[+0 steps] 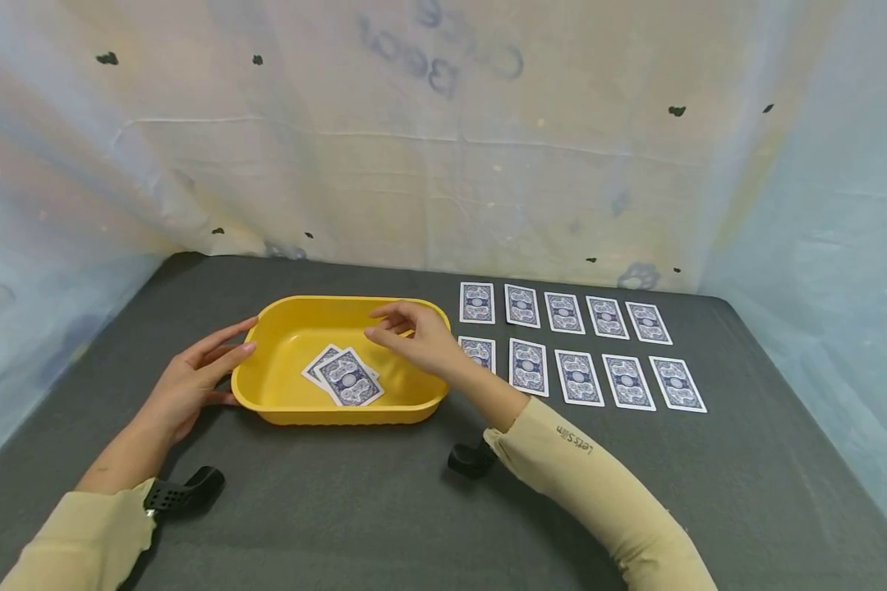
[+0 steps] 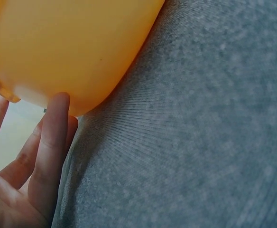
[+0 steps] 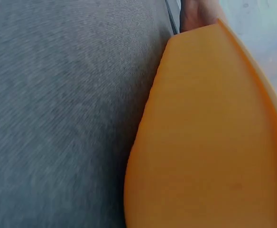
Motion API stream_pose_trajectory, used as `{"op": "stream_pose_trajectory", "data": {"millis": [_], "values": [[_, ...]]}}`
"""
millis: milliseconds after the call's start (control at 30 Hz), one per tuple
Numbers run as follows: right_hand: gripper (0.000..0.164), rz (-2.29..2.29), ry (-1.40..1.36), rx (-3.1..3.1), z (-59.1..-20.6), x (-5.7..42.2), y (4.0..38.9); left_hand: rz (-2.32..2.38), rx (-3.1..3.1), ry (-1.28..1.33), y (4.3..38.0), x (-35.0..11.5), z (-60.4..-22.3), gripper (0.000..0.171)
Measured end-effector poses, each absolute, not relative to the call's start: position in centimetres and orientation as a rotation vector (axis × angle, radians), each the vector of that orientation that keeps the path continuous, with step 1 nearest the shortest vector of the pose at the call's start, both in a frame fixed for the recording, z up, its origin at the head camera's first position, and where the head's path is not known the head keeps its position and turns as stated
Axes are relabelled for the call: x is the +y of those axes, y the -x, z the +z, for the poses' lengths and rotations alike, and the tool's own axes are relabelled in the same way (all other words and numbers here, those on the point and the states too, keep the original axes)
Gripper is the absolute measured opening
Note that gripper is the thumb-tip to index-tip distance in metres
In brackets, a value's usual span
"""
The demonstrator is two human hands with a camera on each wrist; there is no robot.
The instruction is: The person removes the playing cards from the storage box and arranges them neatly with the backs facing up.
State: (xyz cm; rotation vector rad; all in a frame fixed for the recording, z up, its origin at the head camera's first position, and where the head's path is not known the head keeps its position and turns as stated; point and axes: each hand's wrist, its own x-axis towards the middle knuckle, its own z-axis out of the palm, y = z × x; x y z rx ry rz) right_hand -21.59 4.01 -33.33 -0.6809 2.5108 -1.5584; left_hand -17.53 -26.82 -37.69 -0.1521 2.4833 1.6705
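Observation:
A yellow plastic basin (image 1: 296, 417) stands on the dark table, with a few overlapping playing cards (image 1: 350, 379), blue patterned backs up, inside it. My left hand (image 1: 192, 377) is at the basin's left end, its extended fingers touching the rim and outer wall. From the left wrist view, fingertips (image 2: 59, 102) rest against the basin's outside. Over the right part of the basin hovers my right hand (image 1: 421, 338), fingers loosely bent, no card visible in them. The right wrist view shows only the basin's side (image 3: 200, 128), table and part of the other hand.
To the right of the basin, several face-down cards (image 1: 579, 378) lie spaced out in two rows; the right forearm partly covers the near row's left card (image 1: 478, 351). Black wrist straps (image 1: 185, 492) sit at both cuffs. A pale curtain (image 1: 443, 164) hangs behind the table.

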Motion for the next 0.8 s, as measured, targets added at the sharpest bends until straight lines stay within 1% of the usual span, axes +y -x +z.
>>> {"op": "stream_pose_trajectory", "data": {"millis": [467,667,800], "values": [[0.038,-1.399,0.633,2.517,-34.6,1.4,21.7,1.700,2.480,0.130,17.4,-26.6,-37.9,0.062],[0.044,-1.238,0.684,2.489,-34.7,1.1,21.8,1.701,2.483,0.126,17.4,-26.8,-37.7,0.062],[0.052,-1.077,0.706,2.497,-34.9,0.9,21.8,1.689,2.478,0.137,17.4,-26.8,-37.6,0.063]]}}
